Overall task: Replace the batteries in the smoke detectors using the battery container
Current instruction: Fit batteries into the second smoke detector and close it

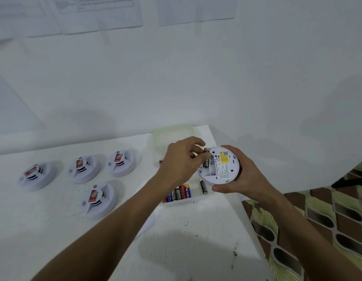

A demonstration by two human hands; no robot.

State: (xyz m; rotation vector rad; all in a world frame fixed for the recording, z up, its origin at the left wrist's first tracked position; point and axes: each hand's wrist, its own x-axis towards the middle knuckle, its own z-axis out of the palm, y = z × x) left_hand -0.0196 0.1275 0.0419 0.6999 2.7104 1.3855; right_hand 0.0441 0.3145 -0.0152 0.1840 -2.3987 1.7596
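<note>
- Head view, step in hand: battery exchange at one smoke detector (222, 165), judged to be in progress. The right hand (234, 175) cups the round white unit by its rim, back side up, above the right edge of the white table (186, 240).
- Left hand (182, 161): fingers curled and pinched together on a black AA battery (206, 160), which stands at the open battery bay on the left of the detector's back. Whether it is going in or coming out cannot be told.
- Next move, as a judgement: seating or freeing the cell calls for a firm push along its length against the end contact, with polarity matched to the bay and the right hand steadying the housing.
- Battery container (184, 197): shallow translucent plastic tray just near of the hands, holding a row of black, red and blue cylinders; one further black cell (203, 187) lies apart at its right end. A pale, rounded-square lid (172, 136) rests just beyond the hands, against the wall.
- Waiting units: four more detectors (99, 199) sit face up to the left, well apart from the hands; smooth moulded white domes with dark vent slots and a red tag on each.
- Surroundings: table top matt white with small dark specks; printed paper sheets (103, 13) on the far wall; patterned floor at near right.
</note>
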